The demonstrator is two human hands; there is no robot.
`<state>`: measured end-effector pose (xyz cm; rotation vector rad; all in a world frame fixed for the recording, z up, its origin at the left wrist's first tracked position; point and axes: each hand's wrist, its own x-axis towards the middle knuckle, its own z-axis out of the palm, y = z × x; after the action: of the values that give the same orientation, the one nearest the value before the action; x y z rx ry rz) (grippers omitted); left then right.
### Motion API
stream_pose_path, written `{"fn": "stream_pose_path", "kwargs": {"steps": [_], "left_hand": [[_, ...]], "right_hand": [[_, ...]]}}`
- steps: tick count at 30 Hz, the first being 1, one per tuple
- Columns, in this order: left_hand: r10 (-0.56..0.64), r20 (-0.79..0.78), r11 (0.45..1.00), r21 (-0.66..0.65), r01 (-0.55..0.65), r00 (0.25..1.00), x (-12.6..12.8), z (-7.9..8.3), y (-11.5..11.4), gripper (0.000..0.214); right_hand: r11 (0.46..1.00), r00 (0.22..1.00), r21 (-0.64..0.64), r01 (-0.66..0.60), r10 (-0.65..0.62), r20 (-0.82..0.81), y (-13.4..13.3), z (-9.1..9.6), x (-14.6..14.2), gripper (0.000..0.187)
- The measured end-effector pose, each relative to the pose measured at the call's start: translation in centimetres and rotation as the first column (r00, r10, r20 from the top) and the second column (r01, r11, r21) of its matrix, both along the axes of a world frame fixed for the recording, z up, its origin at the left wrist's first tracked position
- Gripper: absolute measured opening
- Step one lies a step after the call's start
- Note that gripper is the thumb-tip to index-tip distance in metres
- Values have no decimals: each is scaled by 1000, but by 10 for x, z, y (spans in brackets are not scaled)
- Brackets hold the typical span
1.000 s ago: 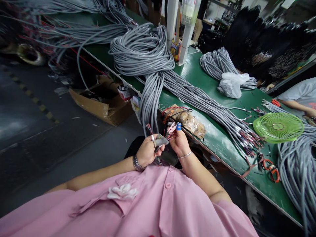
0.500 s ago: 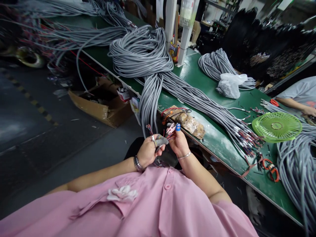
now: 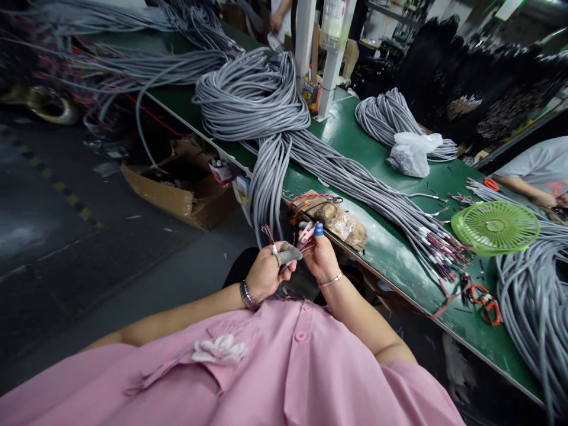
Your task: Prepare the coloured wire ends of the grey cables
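My left hand [image 3: 266,272] is closed on the end of a grey cable [image 3: 290,254], with a grey cot on its fingertip and thin red wires [image 3: 267,232] sticking up from the grip. My right hand [image 3: 322,255], with a blue cot on one finger, is closed on small pink snips [image 3: 307,231] held at the cable's wire ends. Both hands are in front of my chest, just off the near edge of the green bench [image 3: 399,242]. A bundle of grey cables [image 3: 265,183] hangs over that edge right behind my hands.
Big coils of grey cable [image 3: 252,94] cover the bench. A brown taped block [image 3: 337,218] lies near my hands. A green fan guard [image 3: 494,227], orange-handled snips [image 3: 486,300], a plastic bag [image 3: 410,154] and another person's arm [image 3: 523,188] are at right. A cardboard box [image 3: 177,189] sits on the floor.
None in the hands' grip; the view has shifted slightly and my hands stay in the same place with the cable and snips.
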<state>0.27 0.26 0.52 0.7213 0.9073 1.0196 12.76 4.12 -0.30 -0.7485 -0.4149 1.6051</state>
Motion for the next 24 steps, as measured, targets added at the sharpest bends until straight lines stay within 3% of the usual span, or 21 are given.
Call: {"fn": "stream_pose_path", "kwargs": {"steps": [10,24], "left_hand": [[4,-45,1000,-30,-6,999,2,1,3,20],[10,-59,999,39,-8,998,1,-1,-1,22]], "right_hand": [[1000,1000,18,1,-2,22,1,-4,0,36],[1000,999,-7,-2,3,33,0,-6,-1,37]]}}
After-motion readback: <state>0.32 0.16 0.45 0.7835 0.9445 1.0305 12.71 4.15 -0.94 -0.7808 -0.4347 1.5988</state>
